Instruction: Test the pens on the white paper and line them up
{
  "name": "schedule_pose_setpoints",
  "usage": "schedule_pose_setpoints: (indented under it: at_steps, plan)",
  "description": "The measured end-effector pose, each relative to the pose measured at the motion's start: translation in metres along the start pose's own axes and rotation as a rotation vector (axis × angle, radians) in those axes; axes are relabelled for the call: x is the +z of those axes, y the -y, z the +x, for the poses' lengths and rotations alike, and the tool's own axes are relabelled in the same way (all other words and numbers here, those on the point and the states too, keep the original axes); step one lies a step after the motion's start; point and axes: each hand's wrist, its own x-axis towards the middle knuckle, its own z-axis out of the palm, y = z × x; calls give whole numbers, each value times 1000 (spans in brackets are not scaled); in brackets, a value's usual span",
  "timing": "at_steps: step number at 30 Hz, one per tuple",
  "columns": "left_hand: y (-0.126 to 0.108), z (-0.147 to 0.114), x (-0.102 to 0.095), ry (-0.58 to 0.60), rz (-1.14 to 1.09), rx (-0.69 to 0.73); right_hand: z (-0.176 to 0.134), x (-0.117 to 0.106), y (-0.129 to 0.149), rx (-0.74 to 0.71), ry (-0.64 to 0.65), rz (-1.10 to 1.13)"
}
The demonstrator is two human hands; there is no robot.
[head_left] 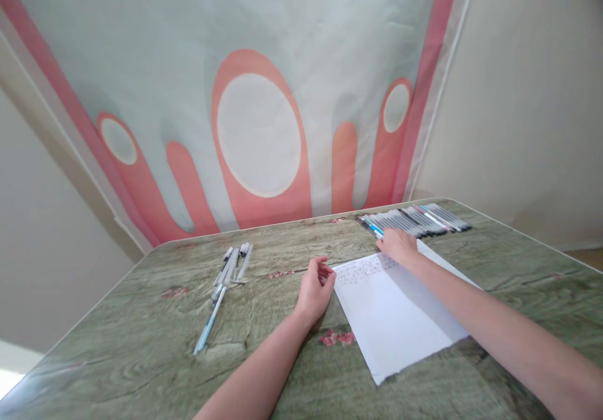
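Observation:
A white sheet of paper lies on the table, with lines of handwriting along its far edge. My left hand rests on the tabletop beside the sheet's far left corner. Its fingers are loosely curled, with a gap to the thumb and nothing seen between them. Over the far edge of the paper reaches my right hand, its fingers closed at the near end of a blue pen. That pen lies at the left end of a row of pens; the exact grip on it is partly hidden.
On the left of the wood-patterned table is a loose pile of pens, mostly clear with dark or white caps. A light blue pen points from the pile toward the near side. Behind the table hangs a patterned sheet.

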Motion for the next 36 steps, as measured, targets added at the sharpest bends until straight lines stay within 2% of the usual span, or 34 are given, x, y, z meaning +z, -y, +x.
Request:
schedule_pose_setpoints:
  at_steps: [6,8,10,12,15,18,20,26,36]
  plan:
    - [1,1,-5,17,96,27,-1,-1,-4,-5,-27,-42]
    - [2,8,-18,42,256,92,-5,-2,-1,-45,-43,-49]
    - [5,18,-39,63,491,130,-12,-3,4,-111,-63,-47]
    - [10,27,-66,58,747,42,-22,-5,13,-197,-82,-29]
    - [20,35,-107,-49,1157,-239,-38,-7,32,-330,-105,34]
    - [30,32,-137,-156,1261,-382,-52,-7,51,-441,-110,110]
    - [35,28,-149,-192,1293,-425,-61,-4,61,-497,-106,156]
    - [42,25,-156,-223,1338,-425,-77,14,70,-610,-106,252]
    - [42,28,-152,-171,1289,-427,-80,20,66,-612,-128,294]
